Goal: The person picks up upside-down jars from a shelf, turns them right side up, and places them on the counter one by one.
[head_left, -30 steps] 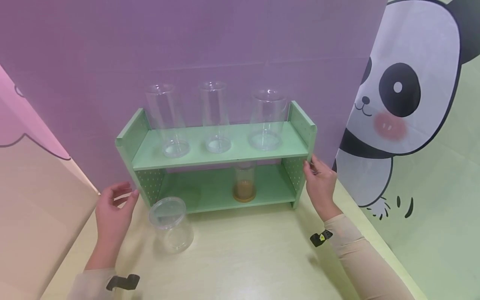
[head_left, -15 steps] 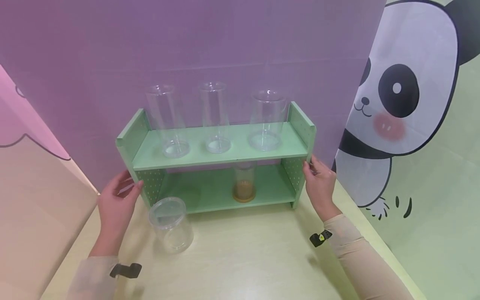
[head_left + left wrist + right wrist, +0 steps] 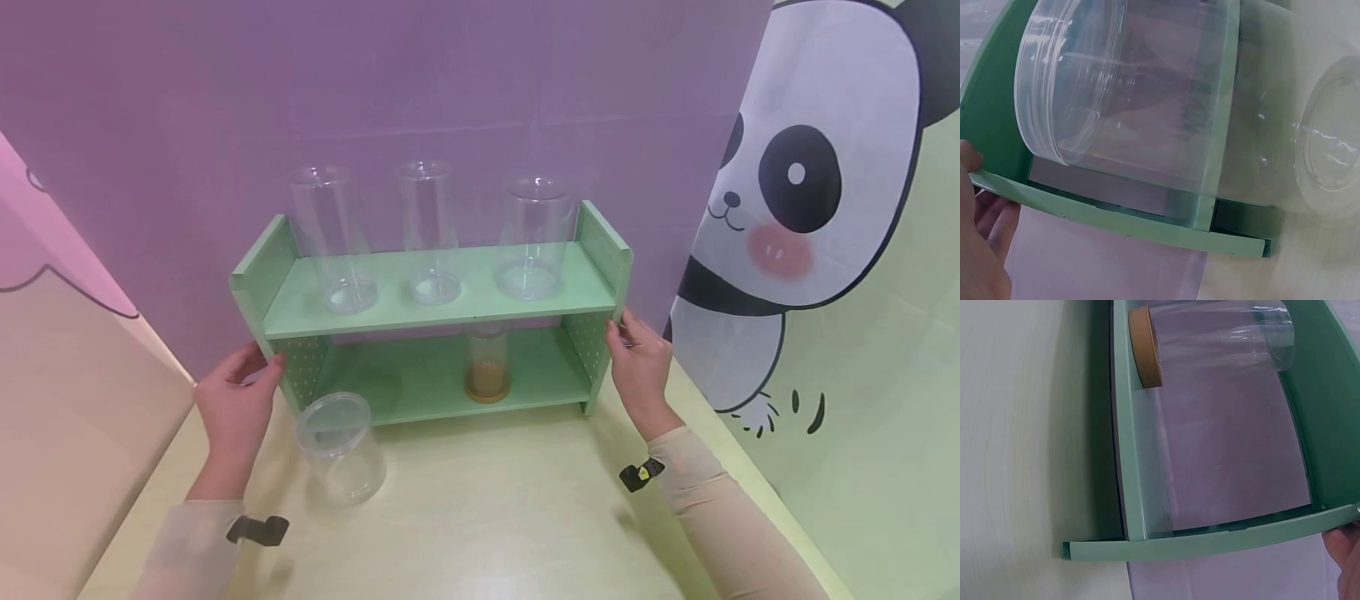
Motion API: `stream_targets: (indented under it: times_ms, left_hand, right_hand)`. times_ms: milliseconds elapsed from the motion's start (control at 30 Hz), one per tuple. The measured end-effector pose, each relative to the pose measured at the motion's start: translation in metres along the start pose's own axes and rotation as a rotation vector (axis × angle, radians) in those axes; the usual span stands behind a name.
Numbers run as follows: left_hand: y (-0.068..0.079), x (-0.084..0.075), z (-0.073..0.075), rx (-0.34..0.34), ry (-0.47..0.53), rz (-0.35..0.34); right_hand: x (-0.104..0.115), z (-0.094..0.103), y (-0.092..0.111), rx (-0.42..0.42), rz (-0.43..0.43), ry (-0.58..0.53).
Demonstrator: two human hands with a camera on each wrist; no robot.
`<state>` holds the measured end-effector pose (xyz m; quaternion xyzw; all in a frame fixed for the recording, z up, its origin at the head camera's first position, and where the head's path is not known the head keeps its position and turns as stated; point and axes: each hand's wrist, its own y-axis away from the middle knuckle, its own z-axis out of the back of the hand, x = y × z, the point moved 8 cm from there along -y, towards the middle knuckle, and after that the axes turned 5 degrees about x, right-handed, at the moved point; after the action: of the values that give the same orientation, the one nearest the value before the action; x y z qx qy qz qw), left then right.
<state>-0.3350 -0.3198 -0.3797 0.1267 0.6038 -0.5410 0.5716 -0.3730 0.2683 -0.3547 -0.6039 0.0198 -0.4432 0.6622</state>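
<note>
A green two-tier shelf (image 3: 442,325) stands on the table between both hands. My left hand (image 3: 236,400) pinches the front edge of its left side panel, thumb on the inner side and fingers behind, as the left wrist view also shows. On the opposite panel, my right hand (image 3: 641,371) grips the front edge just under the upper board. Close to the left hand, a clear lidded jar (image 3: 342,450) stands on the table before the shelf's left end. A clear cup with a brown base (image 3: 489,375) is on the lower board, right of its middle.
Along the upper board stand three clear tumblers: a left one (image 3: 333,242), a middle one (image 3: 430,233) and a wider right one (image 3: 534,237). A purple wall (image 3: 465,75) rises behind, and a panda picture (image 3: 795,200) covers the right wall.
My left hand has moved up and inward from beside the jar and taken hold of the shelf's left panel. The right hand and the tumblers keep their places.
</note>
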Motion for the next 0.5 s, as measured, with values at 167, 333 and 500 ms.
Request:
stream_targets:
  times_ms: [167, 333, 500]
  left_hand:
    - [0.0009, -0.0028, 0.0012, -0.023, 0.027, -0.004]
    - [0.0012, -0.0027, 0.0012, -0.032, 0.033, -0.004]
    - [0.0023, -0.0037, 0.0012, -0.032, 0.043, -0.01]
  right_hand:
    - [-0.0021, -0.0005, 0.0005, 0.002, -0.024, -0.007]
    - [-0.0041, -0.0013, 0.0008, 0.034, -0.085, -0.024]
    - [-0.0026, 0.0002, 0.0027, 0.067, -0.156, -0.037]
